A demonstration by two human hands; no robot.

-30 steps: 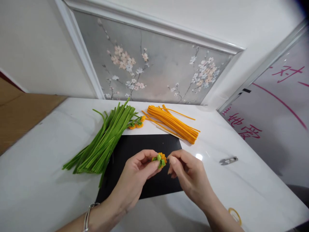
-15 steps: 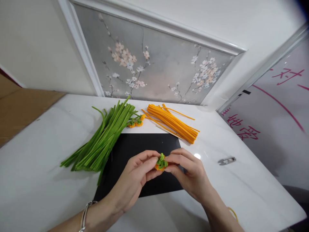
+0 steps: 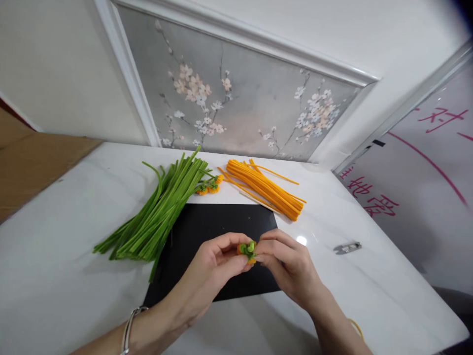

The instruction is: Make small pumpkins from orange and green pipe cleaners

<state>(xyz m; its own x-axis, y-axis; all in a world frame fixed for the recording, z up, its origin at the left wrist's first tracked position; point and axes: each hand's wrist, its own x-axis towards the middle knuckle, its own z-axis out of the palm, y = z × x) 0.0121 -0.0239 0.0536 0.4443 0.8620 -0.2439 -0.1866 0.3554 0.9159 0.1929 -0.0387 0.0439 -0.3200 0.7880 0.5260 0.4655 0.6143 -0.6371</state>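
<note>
Between my two hands is a small pipe-cleaner flower [image 3: 248, 250], orange with a green curled piece on the side facing me. The fingers and thumb of my left hand [image 3: 218, 259] are closed around its left side. My right hand [image 3: 290, 259] pinches its right edge with thumb and forefinger; the exact grip point is partly hidden. Both hands are above a black mat [image 3: 221, 217]. Beyond them lie several small finished-looking orange flowers [image 3: 212, 188] with green backs, beside a bundle of green pipe cleaners [image 3: 162, 212].
A bundle of orange pipe cleaners [image 3: 266, 190] lies behind the mat, with a pale thin stick [image 3: 254, 198] along it. Small thread snips [image 3: 347, 248] rest at right on the white table [image 3: 369, 296]. A cardboard box [image 3: 40, 167] stands at left, a whiteboard [image 3: 424, 197] at right.
The flower has turned and tilted slightly between my fingers. My left thumb has shifted lower across it, and my right fingertips stay at its right edge. The view has moved slightly.
</note>
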